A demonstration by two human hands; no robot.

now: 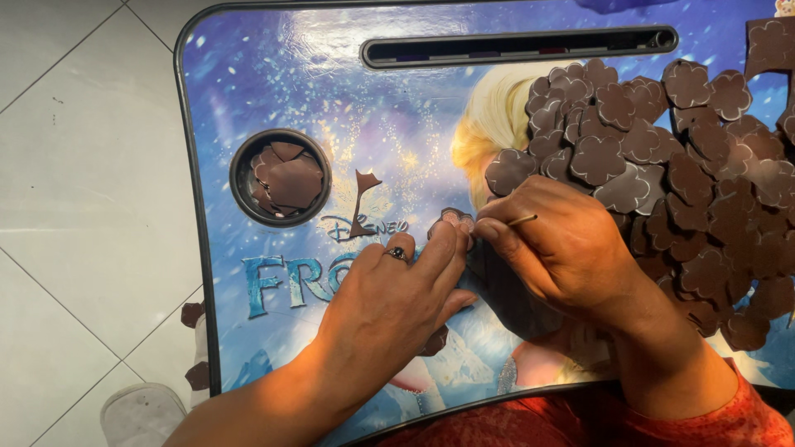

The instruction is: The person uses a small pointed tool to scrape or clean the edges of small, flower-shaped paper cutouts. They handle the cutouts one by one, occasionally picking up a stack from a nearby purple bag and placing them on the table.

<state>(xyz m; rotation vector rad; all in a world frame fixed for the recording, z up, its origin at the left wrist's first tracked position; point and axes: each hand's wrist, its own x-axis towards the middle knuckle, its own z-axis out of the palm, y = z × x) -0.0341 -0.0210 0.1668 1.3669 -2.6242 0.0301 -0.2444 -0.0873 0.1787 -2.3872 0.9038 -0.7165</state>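
Head view, looking straight down: we see pale floor tiles (pixel 74 190) on the left, and over them a small lap worktop (pixel 273 74) with a dark rim and a glossy blue printed picture of snow and a fair-haired figure. Along its far edge runs a long dark slot (pixel 517 46). The right half of the worktop carries a big loose heap of brown flower-shaped cutouts (pixel 662 157), overlapping one another and reaching from the far edge almost to the near one.

Our left hand (pixel 389 306) lies flat on the worktop, fingers pressed together and stretched forward, a dark ring (pixel 396 253) on one of them; the fingertips press down on a single brown flower cutout (pixel 455 220), which sits just beside the heap's left edge, near the middle of the worktop. Our right hand (pixel 563 248) is curled, thumb and forefinger pinching a thin stick-like tool (pixel 522 220), with its fingertips meeting those of the left at that cutout. An orange-red sleeve (pixel 712 414) shows at the right wrist.

A round cup recess (pixel 280 177) at the worktop's left holds brown offcut scraps (pixel 288 179). Between it and the hands lies one small pointed brown scrap (pixel 362 203). More brown bits (pixel 194 343) lie on the floor by the worktop's left edge.
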